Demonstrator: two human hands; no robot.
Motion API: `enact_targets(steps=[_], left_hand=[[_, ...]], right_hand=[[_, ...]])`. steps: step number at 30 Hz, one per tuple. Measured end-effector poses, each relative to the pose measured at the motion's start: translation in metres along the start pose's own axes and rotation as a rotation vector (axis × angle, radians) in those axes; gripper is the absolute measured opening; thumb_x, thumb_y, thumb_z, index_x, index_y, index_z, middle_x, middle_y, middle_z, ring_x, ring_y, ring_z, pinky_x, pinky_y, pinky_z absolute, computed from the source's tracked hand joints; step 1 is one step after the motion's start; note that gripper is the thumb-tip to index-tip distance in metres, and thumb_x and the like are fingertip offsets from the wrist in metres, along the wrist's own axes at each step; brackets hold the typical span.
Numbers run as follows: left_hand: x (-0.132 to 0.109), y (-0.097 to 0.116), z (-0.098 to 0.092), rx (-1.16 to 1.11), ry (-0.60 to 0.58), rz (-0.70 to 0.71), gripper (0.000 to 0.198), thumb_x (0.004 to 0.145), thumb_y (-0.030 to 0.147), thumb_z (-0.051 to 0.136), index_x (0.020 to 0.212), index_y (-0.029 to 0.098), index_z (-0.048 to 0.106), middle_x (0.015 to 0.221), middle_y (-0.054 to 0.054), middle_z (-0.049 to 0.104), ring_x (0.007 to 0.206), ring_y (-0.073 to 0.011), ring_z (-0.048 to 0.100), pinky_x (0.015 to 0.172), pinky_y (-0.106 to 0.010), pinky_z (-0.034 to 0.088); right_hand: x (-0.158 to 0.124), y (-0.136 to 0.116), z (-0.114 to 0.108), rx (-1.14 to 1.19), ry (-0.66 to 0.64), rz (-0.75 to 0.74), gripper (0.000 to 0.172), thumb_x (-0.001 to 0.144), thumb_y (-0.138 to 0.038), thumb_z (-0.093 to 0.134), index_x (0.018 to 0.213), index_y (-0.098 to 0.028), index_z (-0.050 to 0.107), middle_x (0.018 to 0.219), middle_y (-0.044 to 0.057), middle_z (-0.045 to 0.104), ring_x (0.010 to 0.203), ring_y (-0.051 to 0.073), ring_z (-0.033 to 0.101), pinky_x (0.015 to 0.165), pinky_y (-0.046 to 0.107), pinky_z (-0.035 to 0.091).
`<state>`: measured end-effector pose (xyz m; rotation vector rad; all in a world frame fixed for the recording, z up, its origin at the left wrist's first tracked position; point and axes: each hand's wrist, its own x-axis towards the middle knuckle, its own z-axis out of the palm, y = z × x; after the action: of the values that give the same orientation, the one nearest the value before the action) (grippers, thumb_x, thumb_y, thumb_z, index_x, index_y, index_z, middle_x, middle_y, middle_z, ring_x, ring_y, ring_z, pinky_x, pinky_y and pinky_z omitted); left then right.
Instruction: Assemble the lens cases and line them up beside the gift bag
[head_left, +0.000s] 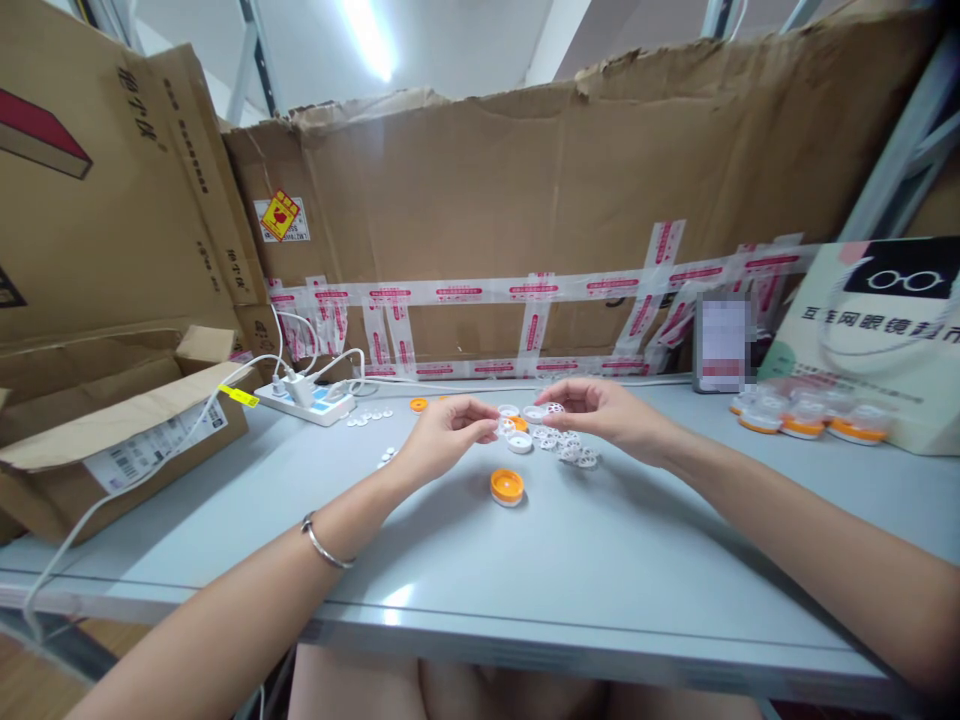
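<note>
My left hand (454, 432) pinches a small clear plastic piece (505, 427) between thumb and fingertips. Opposite it, my right hand (600, 410) has its fingers closed on a white perforated disc (554, 409). Between the hands lie white round caps (519, 442), with an orange part (517, 424) among them. Several more perforated discs (577, 455) are piled below my right fingers. Nearer to me, apart from both hands, sits an orange cup-shaped part (507, 486) with a white base, its hollow side up.
Small white pieces (370, 417) lie at left near a power strip (307, 398). An open cardboard box (150, 430) stands at far left. Several orange-and-clear assembled pieces (806, 415) sit at right, beside a phone (721, 345) and a paper bag (870, 340). Taped cardboard (480, 220) walls the back.
</note>
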<state>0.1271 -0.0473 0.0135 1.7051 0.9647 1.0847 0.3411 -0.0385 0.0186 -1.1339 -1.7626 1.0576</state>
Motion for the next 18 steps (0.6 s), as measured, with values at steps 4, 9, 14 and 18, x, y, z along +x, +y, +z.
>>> enact_targets(steps=[4, 9, 14, 18], left_hand=[[0.000, 0.002, 0.000, -0.008, -0.012, -0.006, 0.011, 0.071, 0.012, 0.061, 0.082, 0.011, 0.062, 0.080, -0.004, 0.065, 0.073, -0.0115, 0.062, 0.077, -0.030, 0.051], [-0.001, 0.003, 0.001, -0.049, -0.026, 0.037, 0.020, 0.072, 0.013, 0.061, 0.091, 0.011, 0.059, 0.082, -0.005, 0.065, 0.074, -0.0123, 0.062, 0.077, -0.031, 0.050], [-0.004, 0.004, 0.002, -0.071, -0.055, 0.083, 0.024, 0.071, 0.016, 0.063, 0.094, 0.011, 0.058, 0.077, -0.004, 0.064, 0.075, -0.0133, 0.062, 0.077, -0.031, 0.050], [-0.006, 0.006, 0.004, -0.091, -0.062, 0.083, 0.024, 0.071, 0.016, 0.064, 0.093, 0.010, 0.058, 0.078, -0.005, 0.064, 0.075, -0.0133, 0.062, 0.077, -0.031, 0.050]], right_hand=[[-0.004, -0.004, 0.011, -0.055, 0.062, -0.057, 0.036, 0.066, -0.042, 0.066, 0.096, -0.021, 0.065, 0.089, 0.005, 0.070, 0.084, 0.021, 0.063, 0.076, 0.034, 0.048], [-0.011, -0.009, 0.023, -0.215, 0.178, -0.247, 0.039, 0.070, -0.038, 0.063, 0.106, -0.025, 0.061, 0.095, 0.003, 0.069, 0.086, 0.021, 0.063, 0.078, 0.036, 0.048], [-0.016, -0.012, 0.034, -0.241, 0.183, -0.348, 0.021, 0.072, -0.034, 0.061, 0.090, -0.023, 0.065, 0.093, 0.003, 0.069, 0.088, 0.021, 0.062, 0.080, 0.036, 0.048], [-0.017, -0.009, 0.038, -0.212, 0.143, -0.339, 0.022, 0.073, -0.035, 0.061, 0.091, -0.021, 0.065, 0.090, 0.003, 0.069, 0.081, 0.019, 0.064, 0.074, 0.033, 0.050]])
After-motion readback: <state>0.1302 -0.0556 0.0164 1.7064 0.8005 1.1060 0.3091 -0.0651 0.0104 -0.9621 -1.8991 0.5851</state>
